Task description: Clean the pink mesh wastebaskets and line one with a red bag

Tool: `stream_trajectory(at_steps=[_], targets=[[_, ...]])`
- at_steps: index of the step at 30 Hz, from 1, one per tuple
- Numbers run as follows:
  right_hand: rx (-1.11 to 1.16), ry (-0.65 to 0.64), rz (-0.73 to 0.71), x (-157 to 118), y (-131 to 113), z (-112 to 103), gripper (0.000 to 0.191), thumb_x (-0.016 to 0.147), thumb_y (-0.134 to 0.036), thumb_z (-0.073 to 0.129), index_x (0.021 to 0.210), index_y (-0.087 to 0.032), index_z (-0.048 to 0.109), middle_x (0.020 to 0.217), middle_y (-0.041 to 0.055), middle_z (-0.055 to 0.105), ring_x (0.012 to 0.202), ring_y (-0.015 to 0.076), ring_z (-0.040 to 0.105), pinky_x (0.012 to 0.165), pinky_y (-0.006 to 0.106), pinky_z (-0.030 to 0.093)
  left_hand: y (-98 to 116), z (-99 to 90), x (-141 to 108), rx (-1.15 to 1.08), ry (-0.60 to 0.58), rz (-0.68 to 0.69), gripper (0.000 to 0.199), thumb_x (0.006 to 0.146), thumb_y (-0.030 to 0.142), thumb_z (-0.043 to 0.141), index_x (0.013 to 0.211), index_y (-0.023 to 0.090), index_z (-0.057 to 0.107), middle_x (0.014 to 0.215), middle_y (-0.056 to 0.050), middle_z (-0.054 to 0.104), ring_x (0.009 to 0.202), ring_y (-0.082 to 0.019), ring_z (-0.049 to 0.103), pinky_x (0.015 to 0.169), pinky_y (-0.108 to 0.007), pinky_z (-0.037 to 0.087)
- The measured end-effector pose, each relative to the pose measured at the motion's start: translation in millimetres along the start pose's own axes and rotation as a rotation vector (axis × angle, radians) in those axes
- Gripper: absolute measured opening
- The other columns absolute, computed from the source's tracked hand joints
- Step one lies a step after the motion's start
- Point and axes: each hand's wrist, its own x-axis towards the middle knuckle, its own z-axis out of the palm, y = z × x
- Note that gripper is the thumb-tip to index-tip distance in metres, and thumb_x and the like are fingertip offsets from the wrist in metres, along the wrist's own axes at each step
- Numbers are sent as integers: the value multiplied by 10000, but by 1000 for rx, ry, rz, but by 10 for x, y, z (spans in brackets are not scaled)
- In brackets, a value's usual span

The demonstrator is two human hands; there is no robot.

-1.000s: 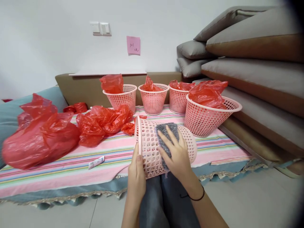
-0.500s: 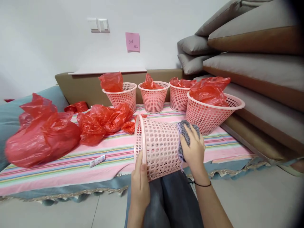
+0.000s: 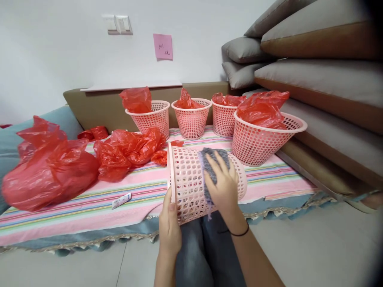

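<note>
A pink perforated basket (image 3: 190,179) lies on its side above my knees, its rim facing left. My left hand (image 3: 170,225) grips that rim at the lower left, thumb outside. With fingers spread, my right hand (image 3: 223,183) presses a grey cloth (image 3: 212,158) with a purple edge against the basket's side, near its middle. Behind stand more pink baskets with red plastic bags in them: one at the left (image 3: 155,119), one in the middle (image 3: 192,121), one at the right (image 3: 223,119), and a larger one nearer (image 3: 257,145).
A full red bag (image 3: 50,171) and crumpled red bags (image 3: 119,153) lie on the striped cloth (image 3: 98,203) at the left. A small white packet (image 3: 121,200) is in front of them. Large grey cushions (image 3: 323,83) are piled at the right. A pink note (image 3: 163,47) is on the wall.
My right hand and the grey cloth have moved left along the basket's side, from near its base to its middle. My left hand still holds the rim. The view has shifted slightly.
</note>
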Motion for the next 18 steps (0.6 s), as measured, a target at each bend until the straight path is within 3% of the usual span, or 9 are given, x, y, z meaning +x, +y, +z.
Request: stream_trajectory(at_steps=[3, 5, 10, 14, 16, 18], targets=[[-25, 48, 63, 40, 294, -33, 461, 969, -370, 444, 1402, -277, 572, 1519, 39, 488, 1409, 359, 342, 1136, 638, 306, -31, 12, -8, 5, -3, 17, 609, 990, 580, 369, 1434, 183, 499, 1428, -123, 587, 1351, -292, 519, 1146, -444, 380], [-46, 53, 70, 32, 300, -45, 469, 963, -389, 458, 1403, -275, 573, 1523, 38, 483, 1416, 374, 328, 1132, 641, 309, -39, 22, -16, 13, -10, 14, 608, 993, 574, 361, 1440, 183, 490, 1408, -129, 600, 1336, -296, 530, 1141, -461, 383], [-46, -31, -46, -52, -238, -26, 492, 969, -372, 447, 1450, -301, 523, 1577, 6, 407, 1449, 421, 251, 1118, 667, 299, 6, 60, -7, 56, -79, 22, 589, 1012, 544, 328, 1490, 214, 431, 1432, -116, 581, 1360, -273, 513, 1161, -452, 363], [40, -81, -172, -119, -669, 52, 470, 987, -324, 431, 1449, -348, 516, 1585, -45, 392, 1470, 385, 233, 1133, 598, 305, -5, 30, 40, 100, -28, 53, 580, 1014, 539, 329, 1479, 217, 456, 1512, -107, 507, 1443, -263, 413, 1206, -429, 298], [41, -55, -164, -124, -688, 95, 458, 986, -315, 446, 1435, -348, 534, 1568, -39, 422, 1465, 377, 247, 1136, 588, 297, -33, 4, 51, 93, -22, 43, 576, 1012, 543, 330, 1465, 219, 478, 1502, -103, 520, 1422, -267, 443, 1197, -429, 317], [17, -25, -124, -101, -546, 118, 448, 988, -316, 446, 1424, -340, 548, 1553, -28, 446, 1459, 377, 260, 1135, 603, 290, -67, -13, 46, 73, -30, 20, 577, 1009, 552, 332, 1452, 220, 494, 1477, -100, 546, 1380, -273, 492, 1174, -433, 355]])
